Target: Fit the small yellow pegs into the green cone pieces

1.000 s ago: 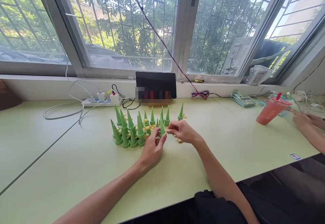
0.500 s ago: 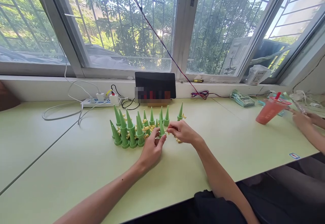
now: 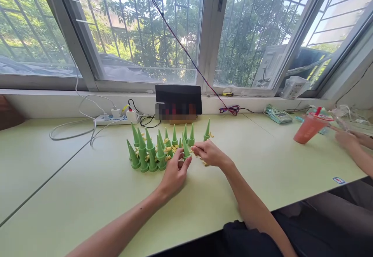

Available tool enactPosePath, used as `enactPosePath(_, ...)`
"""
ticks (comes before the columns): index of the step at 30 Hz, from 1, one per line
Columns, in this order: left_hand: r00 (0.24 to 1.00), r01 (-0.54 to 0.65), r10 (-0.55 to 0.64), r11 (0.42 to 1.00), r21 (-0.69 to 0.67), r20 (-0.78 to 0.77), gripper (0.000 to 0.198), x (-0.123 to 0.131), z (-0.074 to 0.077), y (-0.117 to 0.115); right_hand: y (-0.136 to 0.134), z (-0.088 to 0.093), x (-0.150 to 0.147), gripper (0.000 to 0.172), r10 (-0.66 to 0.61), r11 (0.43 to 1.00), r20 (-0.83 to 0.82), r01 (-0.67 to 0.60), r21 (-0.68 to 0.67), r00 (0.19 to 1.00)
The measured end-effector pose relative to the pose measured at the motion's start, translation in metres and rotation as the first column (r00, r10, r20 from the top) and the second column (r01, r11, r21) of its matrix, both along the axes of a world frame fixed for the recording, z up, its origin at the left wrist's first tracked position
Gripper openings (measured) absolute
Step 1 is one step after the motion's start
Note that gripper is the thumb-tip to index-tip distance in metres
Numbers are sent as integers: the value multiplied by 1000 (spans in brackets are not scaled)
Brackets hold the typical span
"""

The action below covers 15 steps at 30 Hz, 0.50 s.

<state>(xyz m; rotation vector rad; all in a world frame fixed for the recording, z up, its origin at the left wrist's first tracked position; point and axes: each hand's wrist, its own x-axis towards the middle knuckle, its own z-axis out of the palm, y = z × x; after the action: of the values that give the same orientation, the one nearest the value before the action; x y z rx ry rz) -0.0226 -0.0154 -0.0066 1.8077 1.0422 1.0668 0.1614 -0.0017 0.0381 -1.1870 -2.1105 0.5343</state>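
Observation:
My left hand [image 3: 176,167] is wrapped around the base of a green cone-shaped watering spike [image 3: 185,148], which points upward. At the right side of that spike, the fingers of my right hand [image 3: 210,153] are pinched on a small yellow valve [image 3: 192,153], mostly covered by the fingertips. Left of my hands stand several more green watering spikes [image 3: 142,154] in a tight group, some stacked, with yellow valves showing between them. One separate spike [image 3: 207,130] with a yellow valve stands behind my right hand. A few loose yellow pieces [image 3: 205,163] lie partly hidden beneath that hand.
A dark tablet [image 3: 178,98] leans at the back by the window. A power strip [image 3: 115,120] with white cables is at the left. On the right are a red drink cup [image 3: 313,127], a green packet [image 3: 278,114] and another person's hands [image 3: 348,138].
The view has shifted very slightly. My left hand stays around the same spike, and my right hand has turned a little at its side.

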Motion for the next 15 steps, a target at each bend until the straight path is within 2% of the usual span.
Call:
enactPosePath(10,1000,-6,5,1000,22,24,35,1,0,0,-2,5,-4,43,-50,999,-51,50,-5,997)
enactPosePath(15,1000,3,-3,1000,19,12,35,0,0,0,-4,5,-4,37,-54,998,-70,54,-10,996)
